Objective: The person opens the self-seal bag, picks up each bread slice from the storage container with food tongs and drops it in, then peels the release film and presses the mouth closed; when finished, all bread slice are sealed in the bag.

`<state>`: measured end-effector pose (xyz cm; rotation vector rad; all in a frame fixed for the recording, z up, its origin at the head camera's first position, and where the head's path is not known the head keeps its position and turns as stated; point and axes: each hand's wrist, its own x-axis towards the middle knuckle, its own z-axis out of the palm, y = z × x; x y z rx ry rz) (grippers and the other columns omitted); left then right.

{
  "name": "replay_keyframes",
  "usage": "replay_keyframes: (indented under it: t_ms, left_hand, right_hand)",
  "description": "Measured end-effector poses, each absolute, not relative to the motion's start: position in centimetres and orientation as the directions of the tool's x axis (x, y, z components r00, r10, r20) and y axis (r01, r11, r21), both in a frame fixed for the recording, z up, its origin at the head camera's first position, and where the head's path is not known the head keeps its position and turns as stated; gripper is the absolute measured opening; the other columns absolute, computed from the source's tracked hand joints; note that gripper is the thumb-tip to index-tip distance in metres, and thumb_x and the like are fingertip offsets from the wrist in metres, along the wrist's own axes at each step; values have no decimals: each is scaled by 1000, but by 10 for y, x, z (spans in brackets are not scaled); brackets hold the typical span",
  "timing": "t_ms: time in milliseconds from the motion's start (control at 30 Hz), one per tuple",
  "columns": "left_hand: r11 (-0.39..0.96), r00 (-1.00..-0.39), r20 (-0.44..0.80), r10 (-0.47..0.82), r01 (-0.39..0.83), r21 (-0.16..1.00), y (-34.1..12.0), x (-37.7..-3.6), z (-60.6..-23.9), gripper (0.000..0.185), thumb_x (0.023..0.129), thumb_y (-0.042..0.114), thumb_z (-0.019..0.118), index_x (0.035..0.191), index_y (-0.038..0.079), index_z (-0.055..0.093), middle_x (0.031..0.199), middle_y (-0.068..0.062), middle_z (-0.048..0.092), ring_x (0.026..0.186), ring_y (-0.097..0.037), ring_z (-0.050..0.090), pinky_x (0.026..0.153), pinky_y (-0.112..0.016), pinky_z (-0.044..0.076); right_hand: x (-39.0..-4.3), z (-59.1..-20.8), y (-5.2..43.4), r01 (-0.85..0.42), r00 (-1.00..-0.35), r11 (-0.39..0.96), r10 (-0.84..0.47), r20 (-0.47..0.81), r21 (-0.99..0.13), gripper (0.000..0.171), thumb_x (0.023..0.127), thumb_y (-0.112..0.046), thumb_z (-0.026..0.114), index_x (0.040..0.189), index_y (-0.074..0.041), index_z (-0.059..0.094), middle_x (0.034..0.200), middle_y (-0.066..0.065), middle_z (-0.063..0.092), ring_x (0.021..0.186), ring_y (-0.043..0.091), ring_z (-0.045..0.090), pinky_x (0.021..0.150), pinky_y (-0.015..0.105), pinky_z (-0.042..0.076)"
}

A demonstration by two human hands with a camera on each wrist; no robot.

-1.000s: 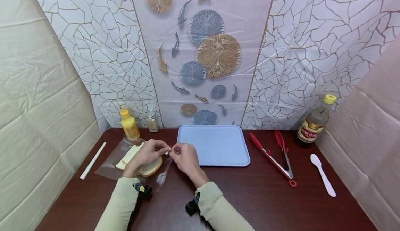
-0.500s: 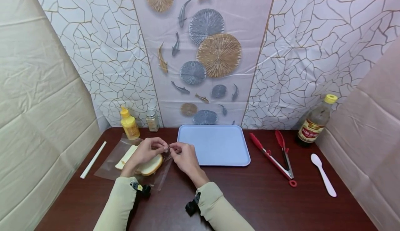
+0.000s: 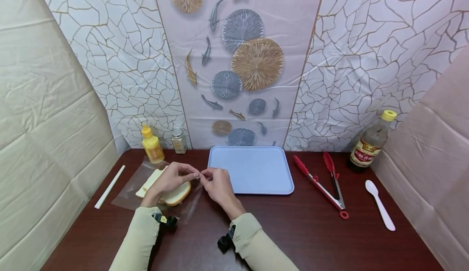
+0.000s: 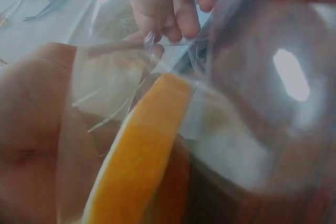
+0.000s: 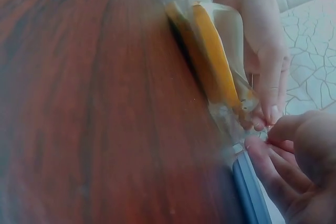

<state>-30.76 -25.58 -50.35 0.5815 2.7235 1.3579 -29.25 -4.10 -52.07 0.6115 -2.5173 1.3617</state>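
- Bread slices sit inside a clear plastic bag on the left of the dark table, just in front of the yellow squeeze bottle and the small spice jar; a white stick lies further left.
- Our left hand rests over the bread and pinches the bag's mouth between thumb and fingertips.
- Our right hand meets it there, pinching the same edge of film from the other side, just beside the near left corner of the blue tray.
- We judge the main risk to be the thin film: if we pull the two sides apart unevenly, it could tear rather than open cleanly.
- A slip of either pinch could let the mouth spring shut, or let the bag slide on the smooth table.
- Pressing down with our left palm could squash the soft slices.
- Well apart to the right lie the red tongs, the dark sauce bottle and the white spoon; none is close enough to be knocked.
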Motion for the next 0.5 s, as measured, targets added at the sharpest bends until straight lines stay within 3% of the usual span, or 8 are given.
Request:
replay_keyframes:
  t_ms: [233, 500]
  left_hand:
    - [569, -914, 160, 374, 362, 738, -255, -309, -506, 9, 104, 17, 75, 105, 17, 84, 99, 2, 83, 95, -7, 73, 89, -26, 55]
    - [594, -912, 152, 381, 368, 715, -252, -309, -507, 7, 105, 16, 72, 104, 16, 79, 97, 2, 79, 93, -11, 68, 88, -29, 52]
  right_hand:
    - [-292, -521, -41, -462, -886, 542, -241, 397, -702, 7, 94, -13, 77, 90, -15, 83, 80, -6, 80, 71, -2, 68, 71, 18, 55]
    - [-291, -521, -43, -450, -893, 539, -253, 373, -712, 8, 92, -12, 77, 88, -16, 82, 80, -6, 80, 74, -1, 70, 72, 18, 56]
